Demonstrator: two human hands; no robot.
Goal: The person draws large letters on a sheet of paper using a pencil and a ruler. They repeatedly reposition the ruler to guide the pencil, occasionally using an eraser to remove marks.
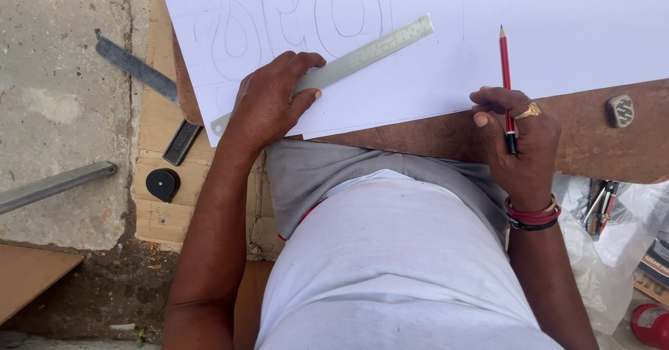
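Observation:
A large white sheet [432, 36] with faint curved pencil outlines lies on a brown board [592, 134] across my lap. My left hand [268, 102] presses down on a long metal ruler [376, 49] that lies diagonally on the sheet, fingers curled over its lower part. My right hand [519, 144], with a gold ring and red bangles, holds a red pencil [504, 64] loosely between the fingers, tip pointing away from me over the paper's lower edge.
A small grey eraser-like block [620, 110] sits on the board at right. On the cardboard at left lie a steel square [143, 71] and a black round tape measure [163, 183]. A metal bar [52, 186] rests on the concrete. Compass tools [603, 203] lie on plastic at right.

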